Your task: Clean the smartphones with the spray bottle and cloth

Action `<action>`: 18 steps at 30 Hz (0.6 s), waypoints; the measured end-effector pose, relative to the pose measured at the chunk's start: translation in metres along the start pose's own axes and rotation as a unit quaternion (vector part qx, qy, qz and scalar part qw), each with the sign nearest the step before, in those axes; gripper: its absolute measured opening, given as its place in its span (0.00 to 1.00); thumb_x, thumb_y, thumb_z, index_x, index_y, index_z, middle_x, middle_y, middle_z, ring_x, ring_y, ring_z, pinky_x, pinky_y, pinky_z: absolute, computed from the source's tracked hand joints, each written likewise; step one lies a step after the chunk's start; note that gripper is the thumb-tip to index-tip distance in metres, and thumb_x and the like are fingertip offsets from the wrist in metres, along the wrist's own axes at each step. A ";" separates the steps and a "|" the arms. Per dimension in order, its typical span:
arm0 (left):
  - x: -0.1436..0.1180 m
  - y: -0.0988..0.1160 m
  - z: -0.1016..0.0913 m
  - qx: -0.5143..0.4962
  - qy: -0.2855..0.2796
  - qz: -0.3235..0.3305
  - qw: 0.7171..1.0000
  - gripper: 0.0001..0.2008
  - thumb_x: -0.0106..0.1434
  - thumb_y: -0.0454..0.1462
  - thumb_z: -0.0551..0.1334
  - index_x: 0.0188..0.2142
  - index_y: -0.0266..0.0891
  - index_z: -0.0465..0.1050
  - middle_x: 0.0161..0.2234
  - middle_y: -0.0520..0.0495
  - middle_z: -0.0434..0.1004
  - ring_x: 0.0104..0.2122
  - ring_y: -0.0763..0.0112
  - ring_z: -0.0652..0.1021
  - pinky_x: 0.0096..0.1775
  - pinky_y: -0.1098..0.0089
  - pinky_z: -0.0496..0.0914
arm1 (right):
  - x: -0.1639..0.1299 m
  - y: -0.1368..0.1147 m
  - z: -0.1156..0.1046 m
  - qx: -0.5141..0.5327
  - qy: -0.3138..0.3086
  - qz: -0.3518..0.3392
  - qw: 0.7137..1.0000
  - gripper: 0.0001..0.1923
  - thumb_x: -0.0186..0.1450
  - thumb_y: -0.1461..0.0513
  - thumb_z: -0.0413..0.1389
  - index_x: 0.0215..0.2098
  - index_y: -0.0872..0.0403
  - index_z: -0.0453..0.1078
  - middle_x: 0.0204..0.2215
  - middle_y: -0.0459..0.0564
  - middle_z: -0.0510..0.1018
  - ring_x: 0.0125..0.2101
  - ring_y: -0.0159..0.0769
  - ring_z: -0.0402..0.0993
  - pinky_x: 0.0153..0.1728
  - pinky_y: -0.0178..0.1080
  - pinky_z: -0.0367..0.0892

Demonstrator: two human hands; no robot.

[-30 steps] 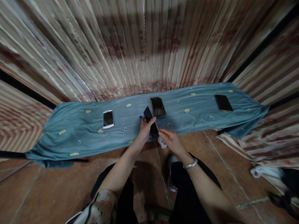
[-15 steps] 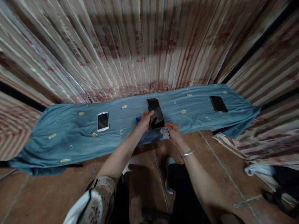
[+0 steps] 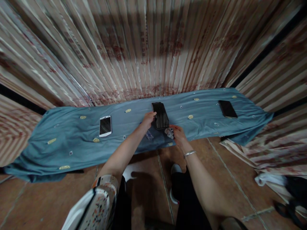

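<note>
A dark phone (image 3: 161, 115) is tilted up slightly over the middle of the blue cloth. My left hand (image 3: 149, 119) is closed on its left edge, with the thumb on the front. In my right hand (image 3: 178, 133) a crumpled grey cloth (image 3: 169, 133) is pinched, touching or very close to the phone's lower right corner. Partly hidden behind my left forearm lies a small see-through object (image 3: 149, 134) with some blue on it; its kind is unclear.
The blue patterned cloth (image 3: 124, 143) covers a long, narrow surface. A white phone (image 3: 105, 126) lies on its left part and a black phone (image 3: 227, 109) on its right. Striped curtains (image 3: 153, 64) enclose the back and sides. A dark bag-like item (image 3: 295, 188) is on the tiled floor.
My left thumb has shifted from over the screen toward the phone's left edge. The grey cloth stays by the lower corner, its shape slightly changed. The view has shifted a little.
</note>
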State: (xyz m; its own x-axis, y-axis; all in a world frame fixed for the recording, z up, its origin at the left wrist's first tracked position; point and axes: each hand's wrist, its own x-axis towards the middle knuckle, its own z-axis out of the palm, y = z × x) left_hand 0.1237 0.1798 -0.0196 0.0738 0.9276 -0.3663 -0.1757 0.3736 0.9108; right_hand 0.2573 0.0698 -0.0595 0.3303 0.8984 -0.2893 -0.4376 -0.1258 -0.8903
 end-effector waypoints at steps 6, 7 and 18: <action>0.005 0.001 0.001 0.021 0.015 -0.018 1.000 0.06 0.55 0.33 0.67 0.26 0.40 0.70 0.26 0.51 0.73 0.29 0.72 0.72 0.35 0.72 0.64 | 0.007 -0.002 -0.003 0.007 0.028 0.019 0.999 0.06 0.52 0.62 0.65 0.23 0.54 0.73 0.15 0.41 0.74 0.15 0.26 0.66 0.16 0.29 0.62; 0.005 0.002 0.002 0.023 0.015 -0.019 0.999 0.07 0.54 0.33 0.67 0.27 0.41 0.70 0.26 0.51 0.72 0.30 0.72 0.72 0.35 0.72 0.64 | 0.009 -0.002 -0.004 0.008 0.034 0.018 0.999 0.05 0.52 0.62 0.65 0.23 0.54 0.73 0.15 0.41 0.74 0.15 0.26 0.67 0.16 0.29 0.63; 0.014 0.002 0.006 0.036 0.022 -0.003 0.999 0.10 0.54 0.33 0.67 0.24 0.41 0.66 0.22 0.53 0.66 0.27 0.73 0.69 0.31 0.73 0.61 | 0.019 0.006 -0.003 0.001 0.111 -0.027 0.993 0.07 0.48 0.60 0.68 0.22 0.53 0.76 0.17 0.42 0.77 0.17 0.27 0.70 0.19 0.30 0.66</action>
State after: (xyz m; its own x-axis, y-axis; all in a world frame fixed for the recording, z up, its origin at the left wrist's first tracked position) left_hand 0.1298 0.1932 -0.0215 0.0308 0.9252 -0.3781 -0.1051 0.3792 0.9193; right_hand 0.2637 0.0847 -0.0713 0.5295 0.7889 -0.3119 -0.4159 -0.0790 -0.9060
